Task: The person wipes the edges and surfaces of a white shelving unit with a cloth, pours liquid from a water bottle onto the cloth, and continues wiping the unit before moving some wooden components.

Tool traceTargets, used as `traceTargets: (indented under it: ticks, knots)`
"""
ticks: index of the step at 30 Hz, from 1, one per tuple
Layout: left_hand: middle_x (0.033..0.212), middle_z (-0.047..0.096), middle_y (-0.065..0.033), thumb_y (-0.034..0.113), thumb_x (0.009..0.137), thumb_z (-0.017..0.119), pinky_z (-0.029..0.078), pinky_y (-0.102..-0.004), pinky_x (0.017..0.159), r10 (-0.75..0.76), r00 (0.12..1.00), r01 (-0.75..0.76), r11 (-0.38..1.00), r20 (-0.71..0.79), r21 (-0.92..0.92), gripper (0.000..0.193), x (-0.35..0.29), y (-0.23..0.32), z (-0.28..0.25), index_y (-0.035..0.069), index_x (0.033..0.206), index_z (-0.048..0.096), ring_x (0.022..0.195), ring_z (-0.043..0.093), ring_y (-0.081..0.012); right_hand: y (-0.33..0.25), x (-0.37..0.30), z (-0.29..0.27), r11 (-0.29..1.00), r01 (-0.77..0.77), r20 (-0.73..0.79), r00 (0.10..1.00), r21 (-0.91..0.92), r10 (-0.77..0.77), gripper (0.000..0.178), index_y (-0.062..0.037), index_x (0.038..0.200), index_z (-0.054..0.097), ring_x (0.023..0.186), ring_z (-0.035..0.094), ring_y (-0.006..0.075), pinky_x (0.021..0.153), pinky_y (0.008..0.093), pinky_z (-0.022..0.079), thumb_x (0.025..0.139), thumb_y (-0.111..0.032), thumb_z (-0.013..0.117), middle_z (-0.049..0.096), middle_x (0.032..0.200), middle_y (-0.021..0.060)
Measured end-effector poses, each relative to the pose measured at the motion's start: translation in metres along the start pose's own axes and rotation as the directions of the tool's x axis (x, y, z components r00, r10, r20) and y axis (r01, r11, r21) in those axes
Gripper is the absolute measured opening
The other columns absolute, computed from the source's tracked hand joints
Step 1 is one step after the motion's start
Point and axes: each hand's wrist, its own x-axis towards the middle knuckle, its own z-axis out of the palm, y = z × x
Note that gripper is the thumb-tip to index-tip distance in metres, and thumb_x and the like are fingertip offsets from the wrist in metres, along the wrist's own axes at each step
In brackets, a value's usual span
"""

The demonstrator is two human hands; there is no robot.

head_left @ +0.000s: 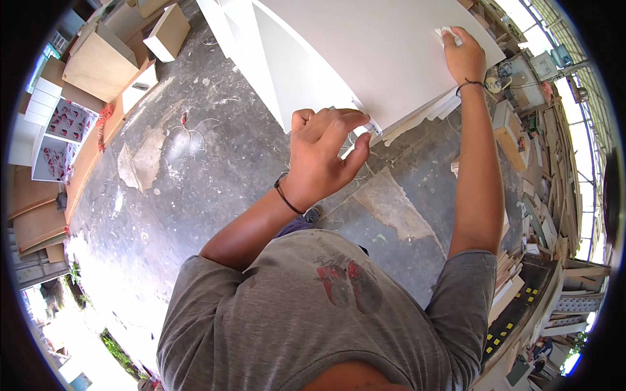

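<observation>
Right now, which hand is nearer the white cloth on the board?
Right. The right hand presses on the white cloth at the board's far edge. The left hand is apart from it, pinching something small at the board's near corner.

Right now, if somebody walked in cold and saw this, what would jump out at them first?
Most striking is the big white panel filling the upper middle, lying on a stack of similar boards. The left hand pinches a small tool at its near edge, while the right hand presses a small white piece flat on the far right corner. Below lies a cracked, patchy concrete floor, with wooden boxes at upper left.
</observation>
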Motion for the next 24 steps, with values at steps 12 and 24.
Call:
traceTargets:
  ticks: [12,24]
  knots:
    - [0.085,0.067,0.0015,0.002,0.072,0.068,0.035,-0.0277,0.072,-0.037,0.998,0.042,0.995,0.056,-0.095,0.024,-0.002,-0.001,0.004,0.011,0.087,0.052,0.050,0.043,-0.0089,0.005,0.003,0.000,1.000,-0.026,0.035,0.999,-0.009,0.027,0.040,-0.0120,0.111,0.065,0.100,0.061,0.0346,0.087,0.0386,0.047,0.084,-0.040,0.057,0.065,0.107,0.0167]
    - [0.088,0.066,0.0000,0.001,0.070,0.067,0.035,-0.0284,0.071,-0.018,0.993,0.021,0.999,0.113,-0.026,0.027,-0.018,-0.013,-0.002,0.012,0.084,0.047,0.055,0.046,-0.0107,0.002,0.002,0.000,1.000,-0.016,0.026,1.000,-0.002,0.016,0.039,-0.0120,0.110,0.065,0.100,0.061,0.0342,0.087,0.0384,0.047,0.084,-0.039,0.057,0.065,0.107,0.0165]
